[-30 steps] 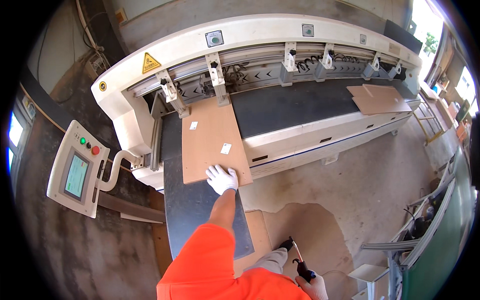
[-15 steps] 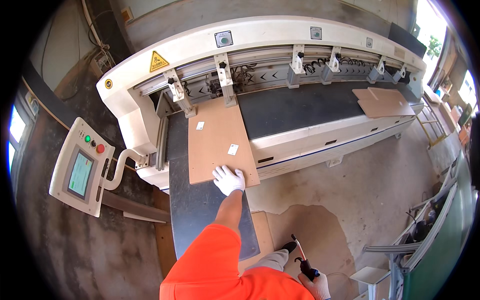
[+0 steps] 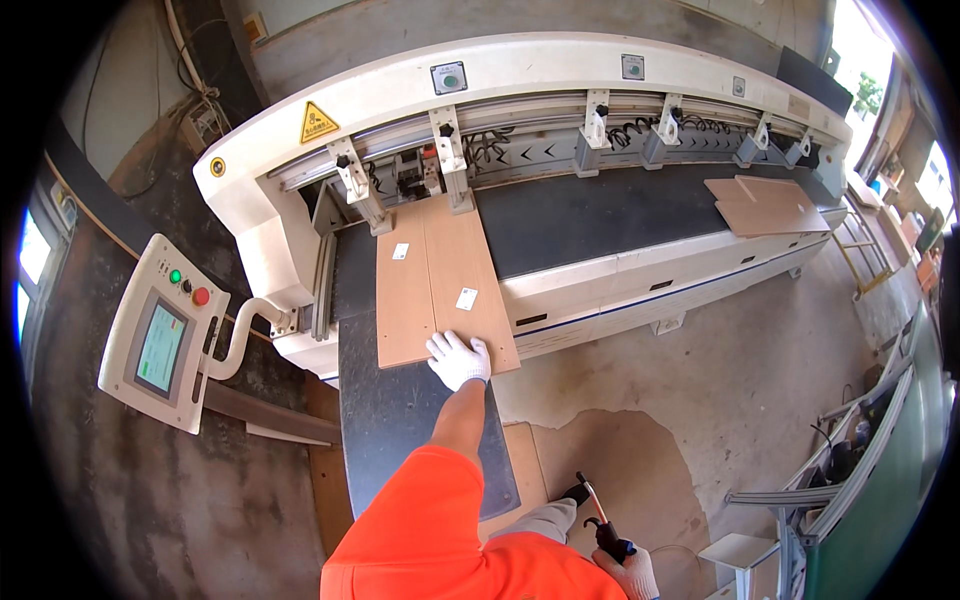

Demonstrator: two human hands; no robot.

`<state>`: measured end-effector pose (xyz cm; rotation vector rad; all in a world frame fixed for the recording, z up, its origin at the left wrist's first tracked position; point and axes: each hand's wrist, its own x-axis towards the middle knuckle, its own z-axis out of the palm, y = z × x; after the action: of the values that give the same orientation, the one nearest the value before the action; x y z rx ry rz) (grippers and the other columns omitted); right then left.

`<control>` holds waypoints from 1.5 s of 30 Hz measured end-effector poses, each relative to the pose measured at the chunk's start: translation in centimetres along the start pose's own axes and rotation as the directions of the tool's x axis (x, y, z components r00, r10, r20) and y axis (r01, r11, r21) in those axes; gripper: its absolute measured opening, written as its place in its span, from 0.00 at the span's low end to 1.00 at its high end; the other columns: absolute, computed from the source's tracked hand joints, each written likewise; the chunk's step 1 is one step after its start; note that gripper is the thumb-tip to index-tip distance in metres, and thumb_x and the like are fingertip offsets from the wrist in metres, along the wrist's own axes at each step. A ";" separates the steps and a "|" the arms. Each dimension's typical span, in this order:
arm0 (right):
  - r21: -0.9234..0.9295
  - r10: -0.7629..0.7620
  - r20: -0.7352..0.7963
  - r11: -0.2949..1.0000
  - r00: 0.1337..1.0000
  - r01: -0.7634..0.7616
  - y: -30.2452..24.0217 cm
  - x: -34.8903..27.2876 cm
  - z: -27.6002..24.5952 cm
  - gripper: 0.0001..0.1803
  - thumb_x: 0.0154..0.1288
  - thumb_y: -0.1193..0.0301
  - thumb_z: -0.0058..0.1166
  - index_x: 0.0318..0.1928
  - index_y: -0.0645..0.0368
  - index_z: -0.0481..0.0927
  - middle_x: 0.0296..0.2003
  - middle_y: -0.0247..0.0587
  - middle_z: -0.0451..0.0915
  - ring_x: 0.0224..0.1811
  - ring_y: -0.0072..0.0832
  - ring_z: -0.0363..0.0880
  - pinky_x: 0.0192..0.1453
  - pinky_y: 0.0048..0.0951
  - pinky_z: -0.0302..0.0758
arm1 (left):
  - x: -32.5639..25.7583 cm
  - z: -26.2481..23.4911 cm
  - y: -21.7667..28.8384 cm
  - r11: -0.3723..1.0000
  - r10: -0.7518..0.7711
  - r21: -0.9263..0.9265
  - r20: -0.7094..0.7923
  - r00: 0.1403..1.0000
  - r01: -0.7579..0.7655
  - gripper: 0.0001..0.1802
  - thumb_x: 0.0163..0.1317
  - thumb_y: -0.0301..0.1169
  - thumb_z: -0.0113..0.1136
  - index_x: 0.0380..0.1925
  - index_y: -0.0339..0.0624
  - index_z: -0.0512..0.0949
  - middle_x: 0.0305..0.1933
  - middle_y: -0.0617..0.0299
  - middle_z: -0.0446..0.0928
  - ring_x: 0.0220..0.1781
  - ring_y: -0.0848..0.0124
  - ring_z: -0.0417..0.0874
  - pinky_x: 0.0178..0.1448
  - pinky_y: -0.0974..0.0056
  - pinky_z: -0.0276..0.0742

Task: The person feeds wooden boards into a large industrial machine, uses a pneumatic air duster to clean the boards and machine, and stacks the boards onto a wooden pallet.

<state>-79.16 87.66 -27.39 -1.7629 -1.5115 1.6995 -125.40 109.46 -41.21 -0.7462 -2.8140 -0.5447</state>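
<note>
My left hand [image 3: 458, 360], in a white glove, lies flat with fingers spread on the near end of the wood-toned panelling. A thin dark seam splits it lengthwise into a left panel [image 3: 402, 300] and a right panel [image 3: 470, 265], each bearing a white label. Their far ends sit under two clamp posts of a long white machine [image 3: 560, 62]. Low on the right, my gloved right hand [image 3: 632, 573] is closed around a black air blow gun [image 3: 607, 538], its thin nozzle pointing up and away from me.
A control panel [image 3: 160, 335] with a screen and buttons stands at the left on a curved arm. More panels [image 3: 770, 205] lie at the right end of the dark machine bed [image 3: 590, 220]. A metal frame [image 3: 790, 497] stands at lower right.
A dark seam now shows between the two panels where the surface looked continuous. A carriage behind the left clamp posts has shifted, showing a red part. Both hands stay nearly in place.
</note>
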 end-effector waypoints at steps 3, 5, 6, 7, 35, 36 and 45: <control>0.000 -0.014 -0.002 1.000 1.000 0.014 1.3 0.5 0.2 0.14 0.67 0.69 0.65 0.46 0.68 0.85 0.34 0.32 0.83 0.37 0.19 0.76 0.42 0.27 0.76 | -0.1 0.1 0.0 1.000 -0.002 -0.007 0.005 1.000 0.002 0.37 0.64 0.51 0.54 0.65 0.36 0.74 0.75 0.44 0.66 0.80 0.46 0.60 0.76 0.41 0.61; 0.010 -0.031 -0.006 0.999 1.000 0.031 2.2 0.8 0.0 0.13 0.67 0.69 0.65 0.46 0.67 0.85 0.34 0.31 0.83 0.36 0.19 0.76 0.42 0.27 0.76 | -0.2 -0.4 0.4 1.000 0.000 -0.022 0.029 1.000 0.001 0.37 0.65 0.51 0.54 0.66 0.36 0.74 0.75 0.44 0.66 0.80 0.46 0.59 0.76 0.41 0.60; 0.023 -0.042 -0.003 0.999 0.999 0.042 2.2 0.8 0.1 0.13 0.67 0.69 0.65 0.46 0.67 0.85 0.34 0.31 0.83 0.36 0.19 0.76 0.41 0.27 0.75 | -0.2 -0.7 0.6 1.000 -0.001 -0.018 0.044 0.999 0.001 0.37 0.65 0.51 0.54 0.66 0.36 0.74 0.75 0.44 0.66 0.80 0.46 0.59 0.76 0.42 0.60; 0.036 -0.053 -0.001 0.998 0.999 0.053 2.0 0.8 0.2 0.13 0.67 0.69 0.65 0.46 0.67 0.85 0.34 0.31 0.83 0.36 0.19 0.75 0.41 0.27 0.75 | -0.2 -1.1 0.8 1.000 -0.002 -0.015 0.059 0.998 0.003 0.37 0.65 0.51 0.54 0.66 0.36 0.74 0.75 0.44 0.66 0.80 0.46 0.59 0.76 0.42 0.60; -0.269 0.101 0.427 0.963 0.899 0.020 -23.4 27.2 4.8 0.17 0.71 0.57 0.61 0.32 0.58 0.79 0.21 0.33 0.79 0.20 0.22 0.76 0.26 0.28 0.70 | 11.5 1.8 -16.1 0.998 0.016 -0.063 -0.137 0.990 -0.025 0.33 0.68 0.48 0.59 0.67 0.40 0.72 0.67 0.48 0.77 0.72 0.47 0.71 0.74 0.37 0.63; -0.148 0.062 0.408 0.989 0.911 -0.001 -24.1 28.6 6.8 0.17 0.72 0.56 0.61 0.32 0.56 0.80 0.22 0.32 0.80 0.22 0.22 0.77 0.27 0.28 0.69 | 11.6 1.8 -16.3 0.997 0.037 -0.062 -0.135 0.990 -0.046 0.33 0.69 0.48 0.59 0.68 0.40 0.72 0.67 0.49 0.77 0.73 0.47 0.71 0.74 0.37 0.63; 0.021 0.032 0.437 0.999 0.899 -0.046 -25.9 41.2 19.6 0.26 0.63 0.43 0.66 0.41 0.53 0.88 0.36 0.35 0.83 0.36 0.28 0.79 0.38 0.36 0.75 | 12.0 3.6 -17.2 0.932 -0.135 -0.326 0.088 0.987 0.157 0.28 0.64 0.31 0.65 0.63 0.28 0.75 0.61 0.38 0.80 0.65 0.44 0.80 0.71 0.50 0.74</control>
<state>-117.55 122.20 -36.62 -1.4642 -1.6102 2.2399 -144.74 102.29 -46.55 -0.6187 -2.8877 -1.0605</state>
